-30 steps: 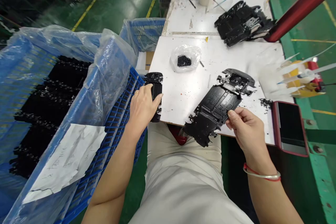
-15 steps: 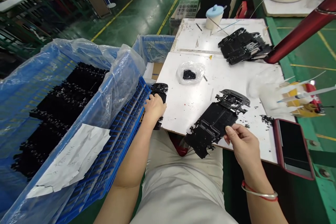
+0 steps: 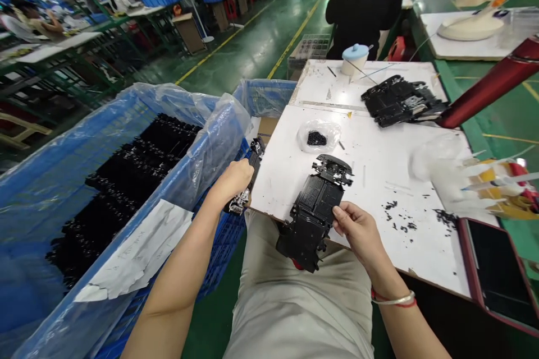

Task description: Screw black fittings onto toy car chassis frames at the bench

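Between the thumb and fingers of my right hand [image 3: 356, 230] is the right edge of a black plastic toy-car chassis [image 3: 318, 202]. It lies tilted over the front edge of the white table [image 3: 278, 179], its near end sticking out above my lap. My left hand [image 3: 236, 176] grips a second black chassis [image 3: 255, 160], turned on its side between the table's left edge and the blue crate; my fingers hide its middle. Many more such chassis [image 3: 138, 162] lie stacked in the plastic-lined blue crate [image 3: 229, 115] on my left.
A bag of small black parts [image 3: 316, 137] lies mid-table. Behind it are more chassis [image 3: 400, 98], a red post [image 3: 492, 81] and a blue-lidded cup [image 3: 355, 59]. Black scraps [image 3: 400, 219] and a phone [image 3: 501, 269] lie right. A person in black [image 3: 366, 5] is ahead.
My left hand has tipped its chassis onto its side and drawn it toward the crate. My right hand has brought its chassis leftward. The camera view has lifted.
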A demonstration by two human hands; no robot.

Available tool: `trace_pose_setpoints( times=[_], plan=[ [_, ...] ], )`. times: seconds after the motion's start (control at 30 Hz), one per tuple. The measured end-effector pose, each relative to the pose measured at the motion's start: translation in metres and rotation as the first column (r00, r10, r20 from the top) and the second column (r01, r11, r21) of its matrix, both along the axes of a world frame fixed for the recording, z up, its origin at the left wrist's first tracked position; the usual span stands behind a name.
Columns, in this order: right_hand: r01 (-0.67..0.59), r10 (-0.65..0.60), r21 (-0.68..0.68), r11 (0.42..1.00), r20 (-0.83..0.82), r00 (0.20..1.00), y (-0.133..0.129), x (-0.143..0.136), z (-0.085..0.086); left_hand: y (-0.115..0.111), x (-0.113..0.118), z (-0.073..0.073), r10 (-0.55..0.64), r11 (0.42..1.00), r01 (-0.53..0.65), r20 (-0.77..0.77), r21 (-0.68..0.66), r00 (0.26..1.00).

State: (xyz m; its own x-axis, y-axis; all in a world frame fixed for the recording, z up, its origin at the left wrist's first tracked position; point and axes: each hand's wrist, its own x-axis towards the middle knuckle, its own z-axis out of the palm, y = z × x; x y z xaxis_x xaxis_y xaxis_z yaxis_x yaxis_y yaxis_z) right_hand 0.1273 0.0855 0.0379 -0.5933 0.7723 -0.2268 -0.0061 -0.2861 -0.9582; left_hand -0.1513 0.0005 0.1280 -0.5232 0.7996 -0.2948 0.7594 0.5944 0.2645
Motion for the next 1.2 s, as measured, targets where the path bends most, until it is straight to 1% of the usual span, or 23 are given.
trace_pose_setpoints(
  times=[0.07,0.13,0.17,0.23,0.33,0.4,0.47,0.53,0.6,0.7,0.73,0.77,0.8,0.87,0.93,1.0,1.07,1.2],
  plan=[
    [-0.089,0.086,-0.044,0.995,-0.057,0.995,-0.004,-0.021,0.005,-0.016,-0.011,0.009,0.02,0.997,-0.025,0.072,0.067,0.997],
    [-0.169,0.161,-0.074,0.983,-0.101,0.982,-0.009,-0.042,0.007,-0.033,-0.015,0.011,0.031,0.989,-0.056,0.178,0.135,0.984],
    [-0.199,0.189,-0.083,0.977,-0.114,0.975,-0.012,-0.052,0.008,-0.041,-0.014,0.009,0.031,0.983,-0.073,0.243,0.166,0.97],
    [-0.237,0.226,-0.093,0.967,-0.121,0.967,-0.018,-0.07,0.006,-0.053,-0.009,0.001,0.02,0.971,-0.11,0.382,0.213,0.924],
    [-0.263,0.251,-0.111,0.958,-0.108,0.962,-0.025,-0.083,0.002,-0.061,0.004,-0.014,-0.016,0.952,-0.163,0.573,0.26,0.819],
    [-0.258,0.249,-0.123,0.958,-0.083,0.965,-0.027,-0.082,0.001,-0.061,0.015,-0.022,-0.051,0.939,-0.193,0.673,0.283,0.738],
    [-0.243,0.239,-0.134,0.961,-0.049,0.97,-0.027,-0.075,0.001,-0.057,0.026,-0.027,-0.093,0.929,-0.213,0.748,0.302,0.657],
    [-0.223,0.223,-0.143,0.964,-0.015,0.975,-0.025,-0.063,0.0,-0.052,0.038,-0.031,-0.13,0.921,-0.226,0.799,0.316,0.587],
    [-0.194,0.2,-0.142,0.971,0.028,0.979,-0.022,-0.048,-0.001,-0.048,0.049,-0.037,-0.156,0.916,-0.238,0.832,0.324,0.533],
    [-0.153,0.165,-0.106,0.983,0.118,0.979,-0.017,-0.025,-0.005,-0.043,0.068,-0.05,-0.179,0.922,-0.233,0.874,0.309,0.451],
    [-0.15,0.162,-0.088,0.985,0.153,0.975,-0.016,-0.018,-0.007,-0.041,0.075,-0.055,-0.183,0.927,-0.22,0.878,0.304,0.442],
    [-0.156,0.167,-0.07,0.985,0.189,0.968,-0.015,-0.011,-0.008,-0.04,0.081,-0.059,-0.184,0.932,-0.203,0.874,0.301,0.45],
    [-0.172,0.179,-0.051,0.984,0.228,0.957,-0.014,-0.004,-0.008,-0.04,0.087,-0.063,-0.179,0.936,-0.186,0.859,0.299,0.48],
    [-0.224,0.219,-0.019,0.974,0.311,0.925,-0.014,0.006,-0.006,-0.041,0.099,-0.067,-0.155,0.94,-0.168,0.811,0.296,0.564],
    [-0.275,0.253,-0.001,0.962,0.389,0.886,-0.014,0.012,-0.002,-0.044,0.107,-0.068,-0.127,0.941,-0.175,0.782,0.29,0.61],
    [-0.304,0.272,0.001,0.953,0.443,0.854,-0.015,0.014,0.003,-0.049,0.113,-0.068,-0.114,0.937,-0.194,0.78,0.29,0.615],
    [-0.324,0.282,0.006,0.946,0.479,0.832,-0.016,0.012,0.007,-0.054,0.114,-0.067,-0.111,0.932,-0.214,0.793,0.292,0.599],
    [-0.366,0.282,0.054,0.929,0.536,0.796,-0.02,0.006,0.006,-0.064,0.112,-0.068,-0.115,0.908,-0.272,0.813,0.318,0.57]
  ],
)
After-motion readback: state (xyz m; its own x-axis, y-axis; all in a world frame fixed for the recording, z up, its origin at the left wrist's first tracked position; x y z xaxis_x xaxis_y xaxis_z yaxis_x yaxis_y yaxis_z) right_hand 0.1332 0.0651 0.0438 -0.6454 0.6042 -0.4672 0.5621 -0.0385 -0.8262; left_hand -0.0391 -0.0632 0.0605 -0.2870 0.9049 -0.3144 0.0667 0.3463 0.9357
